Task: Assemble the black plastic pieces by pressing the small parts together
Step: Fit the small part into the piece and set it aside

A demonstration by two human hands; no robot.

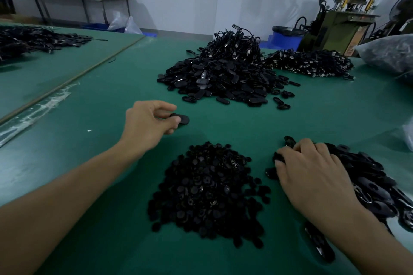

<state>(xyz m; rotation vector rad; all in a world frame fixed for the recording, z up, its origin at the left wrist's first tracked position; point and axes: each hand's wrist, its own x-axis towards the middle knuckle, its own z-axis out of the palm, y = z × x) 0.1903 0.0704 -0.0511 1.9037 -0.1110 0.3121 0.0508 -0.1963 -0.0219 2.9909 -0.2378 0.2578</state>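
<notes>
Head view: the left hand (pixel 148 118) pinches a black oval piece (pixel 182 119), likely light and hard, by its edge, 11 o'clock from the small parts pile (pixel 207 192). At 3 o'clock the right hand (pixel 312 172) rests on the ovals pile (pixel 368 176); grip unclear.

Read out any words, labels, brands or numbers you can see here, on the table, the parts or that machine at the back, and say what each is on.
None can be read.
Orange panel on the green machine: faint marks, too blurred to read.
Black oval piece in the left hand: no lettering seen.
Heaps of black pieces and green table: no lettering seen.
</notes>
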